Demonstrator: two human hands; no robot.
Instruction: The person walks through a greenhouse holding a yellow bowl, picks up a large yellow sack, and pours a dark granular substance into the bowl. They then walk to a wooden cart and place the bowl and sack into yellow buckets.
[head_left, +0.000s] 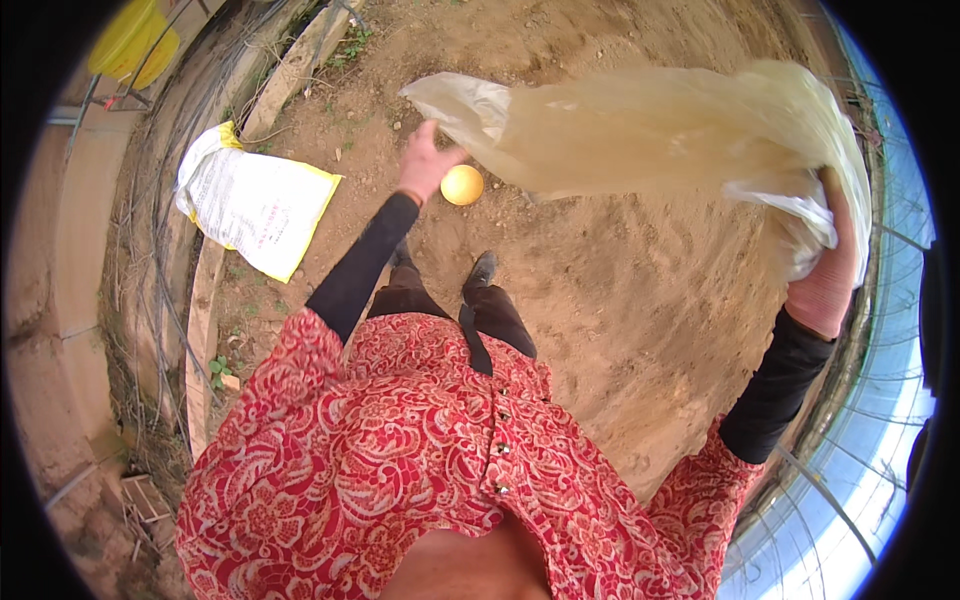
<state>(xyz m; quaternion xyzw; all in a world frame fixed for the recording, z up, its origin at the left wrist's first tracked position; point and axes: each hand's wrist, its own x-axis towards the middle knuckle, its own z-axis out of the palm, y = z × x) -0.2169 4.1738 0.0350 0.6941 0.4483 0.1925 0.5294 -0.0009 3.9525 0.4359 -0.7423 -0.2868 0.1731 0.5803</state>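
Note:
A long translucent plastic bag (645, 127), partly blurred, is stretched across the space before me. My right hand (825, 255) grips its bunched right end, with folds of film covering most of the fingers. At the other end, my left hand (426, 163) has thumb and fingers spread beside the bag's whitish edge; whether they touch it is hard to tell. Just to the right of that hand, a small round yellow bowl (462, 184) is on the soil. A white sack with yellow edges (277, 214), bearing print, lies to the left.
Bare brown soil (600, 322) stretches around my shoes (480, 271). A wooden board (202, 337) edges the ground on the left, with thin dark hoses (161, 262) alongside. Upper left is a yellow bucket (146, 52). Blue-white film sheeting (892, 300) curves along the right.

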